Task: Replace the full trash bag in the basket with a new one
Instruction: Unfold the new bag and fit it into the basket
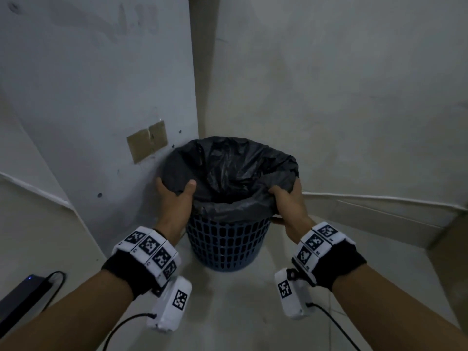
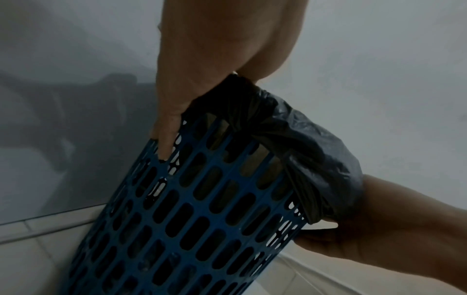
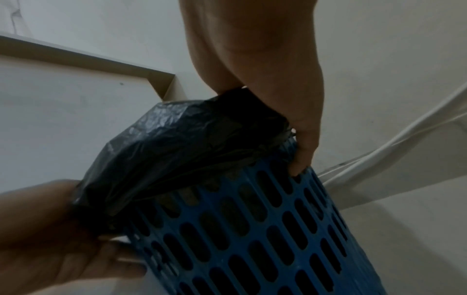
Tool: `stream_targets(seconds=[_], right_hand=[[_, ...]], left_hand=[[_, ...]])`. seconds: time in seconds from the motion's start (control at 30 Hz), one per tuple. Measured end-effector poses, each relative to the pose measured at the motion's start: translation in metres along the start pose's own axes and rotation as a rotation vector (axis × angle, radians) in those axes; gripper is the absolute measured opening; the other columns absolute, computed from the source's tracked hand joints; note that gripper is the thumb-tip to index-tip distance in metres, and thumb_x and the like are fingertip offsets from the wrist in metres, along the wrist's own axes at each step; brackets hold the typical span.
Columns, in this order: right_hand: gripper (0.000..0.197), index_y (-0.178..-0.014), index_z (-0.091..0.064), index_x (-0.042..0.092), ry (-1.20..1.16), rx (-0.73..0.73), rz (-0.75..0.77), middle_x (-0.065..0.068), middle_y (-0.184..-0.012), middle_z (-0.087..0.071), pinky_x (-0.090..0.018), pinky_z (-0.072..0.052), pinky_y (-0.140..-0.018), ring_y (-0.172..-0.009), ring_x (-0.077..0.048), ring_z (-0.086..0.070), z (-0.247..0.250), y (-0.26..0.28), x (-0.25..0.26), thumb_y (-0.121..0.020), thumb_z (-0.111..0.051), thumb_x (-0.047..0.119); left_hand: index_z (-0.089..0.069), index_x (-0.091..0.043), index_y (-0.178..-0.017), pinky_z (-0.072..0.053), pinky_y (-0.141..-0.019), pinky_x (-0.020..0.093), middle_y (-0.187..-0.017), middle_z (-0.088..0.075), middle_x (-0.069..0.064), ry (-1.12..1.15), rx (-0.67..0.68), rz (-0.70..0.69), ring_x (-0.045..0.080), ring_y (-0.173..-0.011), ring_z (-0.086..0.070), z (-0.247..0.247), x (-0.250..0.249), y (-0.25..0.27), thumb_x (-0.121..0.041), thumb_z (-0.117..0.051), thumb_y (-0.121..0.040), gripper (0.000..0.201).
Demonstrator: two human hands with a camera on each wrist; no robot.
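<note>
Both wrists frame my left hand (image 1: 174,196) and right hand (image 1: 286,202) — fingers curled over the black trash bag (image 1: 228,171) on the blue basket's (image 1: 225,244) rim, in the corner. Risk — uneven pulling tears film or tips basket.

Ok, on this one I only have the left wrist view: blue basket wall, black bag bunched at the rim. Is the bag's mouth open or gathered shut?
Observer: Open. In the head view the black bag gapes wide above the basket, and its far edge stands up loose.
Operator: I see only left fingers outside the basket. Where's the thumb?
Observer: The left hand has its thumb laid over the bag's edge, at the mouth.
Operator: And where does the basket stand?
Observer: On the floor, in a corner where two walls meet.
</note>
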State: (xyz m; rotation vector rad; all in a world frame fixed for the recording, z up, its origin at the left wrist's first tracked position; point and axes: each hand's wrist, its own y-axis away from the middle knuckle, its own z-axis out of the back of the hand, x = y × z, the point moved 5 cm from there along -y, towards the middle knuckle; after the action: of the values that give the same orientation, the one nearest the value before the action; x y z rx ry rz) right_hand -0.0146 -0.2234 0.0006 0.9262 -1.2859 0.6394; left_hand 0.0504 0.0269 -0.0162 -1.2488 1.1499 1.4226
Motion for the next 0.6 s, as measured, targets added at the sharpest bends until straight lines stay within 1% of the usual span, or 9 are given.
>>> stream_targets(seconds=[0.07,0.13,0.23,0.3,0.37,0.43,0.47,0.53,0.6], right_hand=[[0.062,-0.146,-0.026,0.026,-0.001,-0.053,0.039,-0.009,-0.135,-0.049,-0.050,-0.050,-0.097,-0.109,-0.030,-0.055,0.001,0.001,-0.003,-0.093,-0.058,0.024],[0.055,-0.138,-0.031,0.022,-0.018,-0.063,0.035,-0.008,-0.128,-0.052,-0.050,-0.050,-0.097,-0.105,-0.027,-0.057,0.004,0.000,-0.007,-0.092,-0.061,0.026],[0.064,-0.142,-0.027,0.026,-0.033,-0.050,0.002,-0.003,-0.134,-0.049,-0.048,-0.049,-0.097,-0.113,-0.028,-0.057,0.010,-0.001,-0.008,-0.090,-0.062,0.041],[0.071,-0.146,-0.020,0.033,-0.002,-0.045,-0.017,-0.001,-0.138,-0.046,-0.044,-0.051,-0.090,-0.117,-0.029,-0.056,0.013,0.001,-0.004,-0.090,-0.060,0.048],[0.079,-0.149,-0.011,0.039,0.053,-0.032,-0.054,0.000,-0.143,-0.046,-0.041,-0.051,-0.082,-0.117,-0.029,-0.057,0.014,0.004,-0.002,-0.088,-0.061,0.050],[0.087,-0.151,-0.003,0.042,0.104,-0.004,-0.124,-0.003,-0.145,-0.046,-0.039,-0.053,-0.077,-0.115,-0.030,-0.058,0.014,0.010,0.001,-0.087,-0.063,0.049],[0.090,-0.151,0.000,0.041,0.122,0.008,-0.167,-0.005,-0.145,-0.046,-0.038,-0.054,-0.075,-0.114,-0.031,-0.058,0.015,0.012,0.003,-0.087,-0.063,0.049],[0.092,-0.152,0.004,0.038,0.126,0.028,-0.271,-0.006,-0.149,-0.042,-0.039,-0.054,-0.076,-0.113,-0.034,-0.059,0.017,0.016,0.008,-0.089,-0.062,0.046],[0.090,-0.153,0.006,0.033,0.085,0.060,-0.377,-0.007,-0.151,-0.038,-0.040,-0.054,-0.082,-0.109,-0.034,-0.060,0.019,0.020,0.012,-0.092,-0.060,0.042]], left_hand=[[-0.011,-0.029,-0.151,-0.039,-0.105,0.055,-0.155,-0.028,0.002,0.021,-0.005,-0.011,0.031,-0.135,-0.039,0.000,0.006,-0.009,-0.029,-0.057,-0.094,0.074],[-0.014,-0.028,-0.151,-0.041,-0.104,0.054,-0.153,-0.033,0.003,0.037,0.002,-0.038,0.031,-0.132,-0.042,0.001,0.011,-0.017,-0.018,-0.053,-0.094,0.069],[-0.017,-0.034,-0.149,-0.044,-0.100,0.056,-0.151,-0.035,0.002,0.044,0.025,-0.022,0.033,-0.128,-0.046,0.001,0.015,-0.024,-0.013,-0.053,-0.094,0.068],[-0.018,-0.038,-0.147,-0.046,-0.099,0.056,-0.151,-0.036,0.001,0.035,0.040,0.017,0.031,-0.128,-0.047,0.001,0.014,-0.024,-0.018,-0.057,-0.092,0.070],[-0.021,-0.043,-0.144,-0.047,-0.098,0.055,-0.149,-0.038,-0.002,0.036,0.025,0.062,0.028,-0.127,-0.049,0.002,0.009,-0.017,-0.029,-0.064,-0.086,0.074],[-0.017,-0.043,-0.146,-0.048,-0.096,0.055,-0.148,-0.040,-0.004,0.053,-0.005,0.146,0.026,-0.126,-0.050,0.003,0.002,-0.008,-0.038,-0.069,-0.082,0.083],[-0.013,-0.042,-0.148,-0.050,-0.094,0.055,-0.149,-0.040,-0.005,0.062,-0.022,0.214,0.025,-0.125,-0.051,0.003,-0.002,-0.003,-0.042,-0.070,-0.082,0.086],[-0.008,-0.043,-0.149,-0.051,-0.090,0.056,-0.150,-0.039,-0.006,0.063,-0.041,0.357,0.027,-0.122,-0.052,0.000,-0.012,0.006,-0.053,-0.065,-0.083,0.088],[-0.014,-0.044,-0.147,-0.053,-0.085,0.057,-0.146,-0.044,-0.004,0.048,-0.040,0.456,0.029,-0.116,-0.056,-0.004,-0.022,0.013,-0.057,-0.063,-0.082,0.083]])
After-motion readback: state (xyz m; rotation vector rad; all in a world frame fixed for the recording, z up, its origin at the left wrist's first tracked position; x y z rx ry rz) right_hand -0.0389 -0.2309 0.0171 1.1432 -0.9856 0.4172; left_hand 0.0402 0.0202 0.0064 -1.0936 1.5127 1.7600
